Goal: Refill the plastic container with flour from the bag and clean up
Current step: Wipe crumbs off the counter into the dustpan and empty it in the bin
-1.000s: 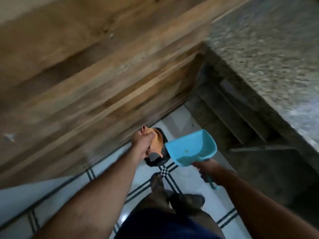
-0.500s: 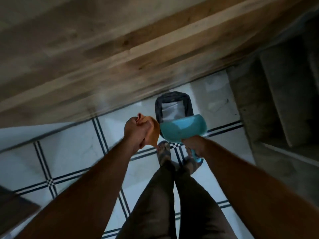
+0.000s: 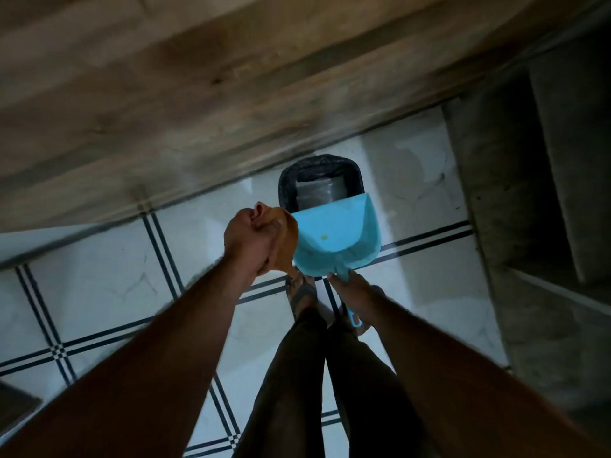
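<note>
My right hand (image 3: 355,294) grips the handle of a light blue dustpan (image 3: 334,239). The pan is tilted with its front lip over the near rim of a small bin (image 3: 287,180) lined with a dark bag. A small yellowish speck lies inside the pan. Beside the pan's left edge, my left hand (image 3: 249,239) is closed on an orange brush handle (image 3: 286,239); the bristles are hidden. The bin stands on the white tiled floor against a wooden cabinet. Neither flour bag nor plastic container is in sight.
A wooden cabinet front (image 3: 198,94) fills the top of the view. Grey concrete shelving (image 3: 545,193) rises on the right. The white floor tiles (image 3: 99,292) carry dark double lines. My legs and sandalled feet (image 3: 304,295) stand just behind the bin.
The view has swung down onto the bin. The dustpan has tipped up so its inside faces me, with its lip now over the bin's rim. My left hand stays beside it.
</note>
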Motion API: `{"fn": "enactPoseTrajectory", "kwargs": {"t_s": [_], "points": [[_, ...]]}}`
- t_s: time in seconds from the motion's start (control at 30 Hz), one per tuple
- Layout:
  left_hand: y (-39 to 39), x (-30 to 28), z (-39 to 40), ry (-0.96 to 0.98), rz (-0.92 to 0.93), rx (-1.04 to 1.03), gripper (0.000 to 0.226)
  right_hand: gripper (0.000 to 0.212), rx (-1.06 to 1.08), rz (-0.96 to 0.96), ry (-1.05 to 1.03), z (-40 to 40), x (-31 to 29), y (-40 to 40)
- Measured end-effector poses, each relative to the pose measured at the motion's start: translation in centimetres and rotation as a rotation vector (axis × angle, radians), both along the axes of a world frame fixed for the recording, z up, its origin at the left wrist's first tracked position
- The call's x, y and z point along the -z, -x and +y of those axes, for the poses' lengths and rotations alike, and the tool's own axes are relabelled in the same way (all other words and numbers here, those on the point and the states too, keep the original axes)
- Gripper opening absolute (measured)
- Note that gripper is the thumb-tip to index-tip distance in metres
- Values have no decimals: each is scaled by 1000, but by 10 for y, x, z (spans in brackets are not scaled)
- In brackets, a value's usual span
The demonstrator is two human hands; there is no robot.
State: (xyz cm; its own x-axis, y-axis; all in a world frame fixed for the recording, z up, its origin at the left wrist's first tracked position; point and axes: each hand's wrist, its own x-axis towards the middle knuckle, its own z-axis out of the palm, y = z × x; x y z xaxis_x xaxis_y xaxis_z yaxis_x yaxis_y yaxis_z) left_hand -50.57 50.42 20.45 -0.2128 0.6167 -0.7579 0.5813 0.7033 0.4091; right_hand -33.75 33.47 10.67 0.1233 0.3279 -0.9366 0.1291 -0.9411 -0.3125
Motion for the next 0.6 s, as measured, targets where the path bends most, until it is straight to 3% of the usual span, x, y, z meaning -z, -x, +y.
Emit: {"fn": "enactPoseTrajectory", "kwargs": {"t_s": [0.13, 0.23, 0.27, 0.3, 0.37, 0.47, 0.53, 0.6], "points": [[4, 30, 4, -5, -38, -57, 39, 42, 35, 53, 30, -11, 44, 9], [3, 40, 4, -25, -81, -92, 18, 16, 83, 94, 68, -15, 67, 12], [5, 44, 2, -30, -94, -102, 15, 17, 40, 122, 26, -11, 63, 14], [7, 47, 0, -29, -103, -109, 15, 21, 35, 137, -7, -5, 61, 17], [9, 50, -4, -24, -128, -121, 20, 6, 61, 187, -4, -7, 76, 16], [13, 51, -11, -11, -114, -130, 35, 15, 20, 174, 25, -7, 93, 16], [13, 50, -15, -11, -123, -145, 25, 21, 63, 169, 69, -6, 102, 17], [12, 50, -19, -18, -109, -153, 15, 45, 37, 148, 141, -2, 100, 18]]}}
